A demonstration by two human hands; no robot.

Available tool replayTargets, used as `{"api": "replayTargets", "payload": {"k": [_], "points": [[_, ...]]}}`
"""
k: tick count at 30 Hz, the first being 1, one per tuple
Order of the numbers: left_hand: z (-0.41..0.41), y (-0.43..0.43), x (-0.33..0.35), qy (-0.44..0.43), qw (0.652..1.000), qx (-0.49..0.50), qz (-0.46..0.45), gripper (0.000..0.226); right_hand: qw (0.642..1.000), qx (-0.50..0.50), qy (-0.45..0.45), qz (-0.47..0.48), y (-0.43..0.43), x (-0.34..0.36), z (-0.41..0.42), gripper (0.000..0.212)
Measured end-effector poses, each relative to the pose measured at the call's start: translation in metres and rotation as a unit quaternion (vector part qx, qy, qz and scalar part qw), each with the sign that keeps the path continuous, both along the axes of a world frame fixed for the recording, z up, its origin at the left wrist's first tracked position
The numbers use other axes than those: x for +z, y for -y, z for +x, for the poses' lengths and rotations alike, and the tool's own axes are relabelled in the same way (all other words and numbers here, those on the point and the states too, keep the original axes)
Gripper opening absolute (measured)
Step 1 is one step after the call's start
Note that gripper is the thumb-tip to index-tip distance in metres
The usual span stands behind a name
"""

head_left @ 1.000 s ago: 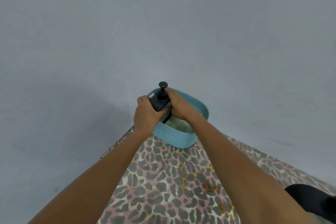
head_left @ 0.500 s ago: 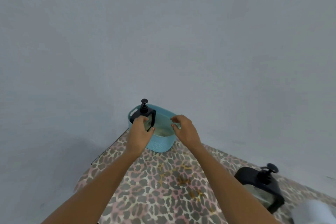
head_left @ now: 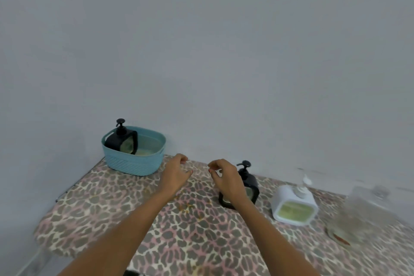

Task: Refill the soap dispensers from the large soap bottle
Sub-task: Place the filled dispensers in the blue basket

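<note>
1. A plain grey wall [head_left: 201,51] fills most of the view. It turns a corner just behind and to the left of the teal basket [head_left: 132,164], the marker for every place below.
2. The worktop [head_left: 100,213] is covered by a leopard-print cloth in grey, pink and cream. Its rounded edge lies left of the basket and nearer the camera. The basket stands on the far left corner, close to the wall.
3. In the left end of the basket a first black dispenser [head_left: 122,141] stands upright, its pump head above the rim. The basket floor beside it looks pale green.
4. Yellowish stains [head_left: 188,206] mark the cloth to the right of the basket and nearer the camera.
5. The left hand [head_left: 174,175] hovers just right of the basket. Its grip is slack, with the fingers loosely curled round nothing.
6. The right hand [head_left: 226,179] hangs farther right, apart from the left. Its grip is also empty and its fingers are lightly bent.
7. A second black dispenser [head_left: 251,186] stands upright on the cloth, well right of the basket and partly hidden behind the right hand.
8. Farther right stands a white dispenser [head_left: 293,206], with a pale green panel on its front and a blurred pump.
9. Farthest from the basket, near the right edge, is a large clear bottle [head_left: 363,213], too blurred to show more.
</note>
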State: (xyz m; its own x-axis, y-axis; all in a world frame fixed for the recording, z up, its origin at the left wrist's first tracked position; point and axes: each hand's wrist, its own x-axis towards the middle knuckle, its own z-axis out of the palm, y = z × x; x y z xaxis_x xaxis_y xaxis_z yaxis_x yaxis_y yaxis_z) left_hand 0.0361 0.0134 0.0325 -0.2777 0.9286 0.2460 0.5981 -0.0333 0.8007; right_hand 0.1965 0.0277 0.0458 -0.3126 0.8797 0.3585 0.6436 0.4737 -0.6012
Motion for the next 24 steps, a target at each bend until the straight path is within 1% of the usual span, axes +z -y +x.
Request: {"api": "replayTargets", "payload": {"k": [6,9,11,14,16,18,24], "points": [[0.048,-0.004,-0.009,-0.017,0.996,-0.082,-0.045,0.052,0.996,-0.089,-0.027,0.004,0.006,-0.019,0.067,0.014],[0.067,-0.011,-0.011,-0.031,0.989,-0.123,-0.07,0.06,0.991,-0.126,-0.046,-0.005,-0.001,-0.024,0.089,0.016],[0.078,-0.016,-0.013,-0.047,0.985,-0.143,-0.09,0.065,0.992,-0.125,-0.029,-0.019,-0.01,-0.029,0.1,0.028],[0.089,-0.027,-0.016,-0.064,0.979,-0.161,-0.109,0.073,0.993,-0.096,-0.002,-0.074,-0.02,-0.035,0.107,0.053],[0.096,-0.033,-0.017,-0.069,0.975,-0.175,-0.118,0.074,0.991,-0.076,0.006,-0.108,-0.024,-0.04,0.109,0.063],[0.103,-0.037,-0.018,-0.067,0.971,-0.191,-0.124,0.072,0.99,-0.065,0.003,-0.129,-0.027,-0.044,0.11,0.066],[0.104,-0.042,-0.02,-0.036,0.978,-0.184,-0.092,0.064,0.989,-0.061,-0.015,-0.131,-0.033,-0.045,0.112,0.058]]}}
